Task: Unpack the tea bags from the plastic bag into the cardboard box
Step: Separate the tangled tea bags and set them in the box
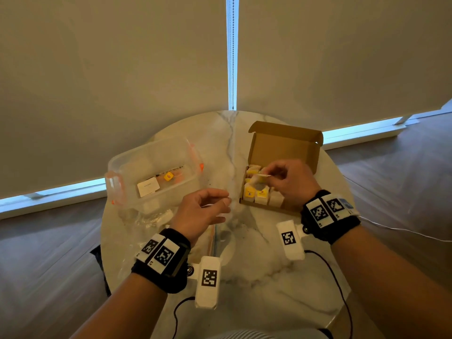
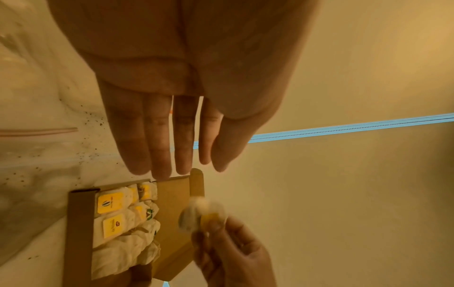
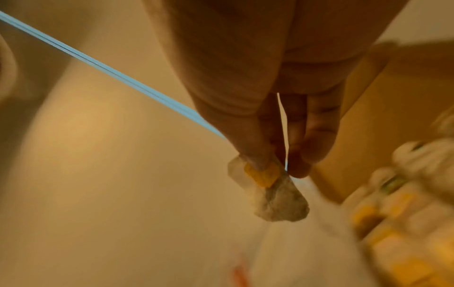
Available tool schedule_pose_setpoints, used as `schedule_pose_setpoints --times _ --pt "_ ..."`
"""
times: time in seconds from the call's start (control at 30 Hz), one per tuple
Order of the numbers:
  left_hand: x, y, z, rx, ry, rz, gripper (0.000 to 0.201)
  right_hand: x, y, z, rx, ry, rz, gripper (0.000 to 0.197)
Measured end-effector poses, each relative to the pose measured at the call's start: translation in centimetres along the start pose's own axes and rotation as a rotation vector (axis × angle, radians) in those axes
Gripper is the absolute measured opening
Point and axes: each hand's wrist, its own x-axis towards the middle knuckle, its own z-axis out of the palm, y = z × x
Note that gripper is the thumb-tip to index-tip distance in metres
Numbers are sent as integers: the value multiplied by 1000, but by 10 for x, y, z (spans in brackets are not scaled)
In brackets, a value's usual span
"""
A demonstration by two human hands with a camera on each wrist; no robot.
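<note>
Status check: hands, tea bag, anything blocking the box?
Left hand open, holding nothing. Right hand pinches a tea bag above the cardboard box, part filled. Nothing blocks the box.

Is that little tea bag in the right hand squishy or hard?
Probably soft: the tea bag hangs crumpled and bent under the right hand. It seems very light, since a thumb-and-fingertip pinch carries it. It may tear easily; dark specks lie scattered on the table.

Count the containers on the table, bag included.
3: clear plastic tub far left, cardboard box far right, plastic bag flat near left, beneath the left hand. None seems hidden.
</note>
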Motion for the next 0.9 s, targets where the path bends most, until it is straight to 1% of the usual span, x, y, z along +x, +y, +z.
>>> schedule_pose_setpoints --times 0.1,0.13,0.23,0.3,0.4,0.57,0.73,0.9 --pt "2 -4 -2 6 7 -23 13 20 53 -17 -276 147 193 10" --pt "3 -5 -2 8 7 -30 12 27 71 -19 -364 169 256 11" --pt "7 -7 -1 23 8 -50 11 40 100 -12 -478 131 385 13" --pt "9 -8 -1 24 11 -62 11 47 106 -3 -484 107 425 19" --pt "12 -8 -1 31 29 -72 11 57 110 5 -426 123 504 26" --pt "13 -9 -3 31 43 -86 11 62 106 8 -411 129 558 24" --pt "13 -11 -5 51 31 -89 11 63 112 15 -343 183 588 26" --pt "14 -14 -11 55 52 -93 12 66 110 15 -341 132 577 21"
